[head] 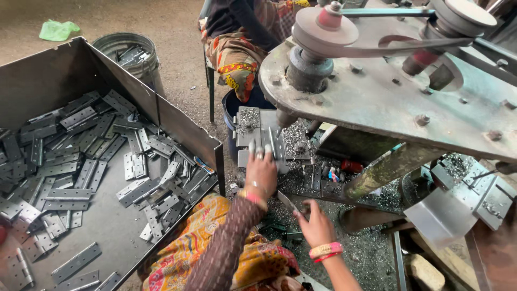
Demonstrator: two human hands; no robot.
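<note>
Left hand (261,171): fingers flat, pressing hinge (262,141) on jig under spindle (284,119) | Right hand (316,226): pinches another hinge (287,202) | You handle stiff, light, probably slick steel; grip its long edges.

The left hand (262,171) comes out of a long, close-fitting sleeve (226,242) of dark brown cloth speckled with fine pale dots, which covers the arm down to the wrist. At that wrist sit two bangles (253,195): a thin silvery one nearer the hand and a pink one just behind it. The fingernails of this hand look pale and shiny. The right hand (315,226) has a bare forearm; its wrist carries a broad pink band beside a thinner red bangle (325,251). Below both arms lies the lap, draped in bright yellow-orange cloth (183,253) printed with red, pink and green flower shapes
</note>
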